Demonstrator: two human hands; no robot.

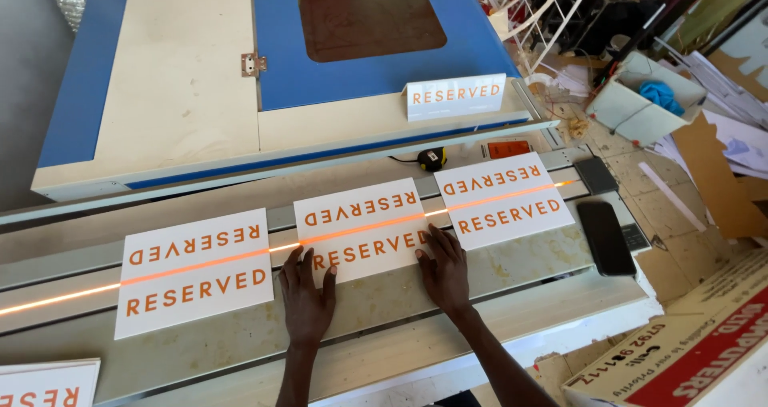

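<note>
Middle sign (362,227), hands (306,295) covering edge

We're in a sign-making workshop, no doubt about it. A glowing orange heating strip (72,293) runs along the long worktop (384,299), with three flat white sign blanks (196,271) laid across it and one folded sign (456,96) standing upright behind. Beyond sits a big blue and cream machine (184,79) with a dark window in its lid. Off to the right, cardboard offcuts (716,175), paper scraps and a white wire rack (544,11) litter the floor.
</note>
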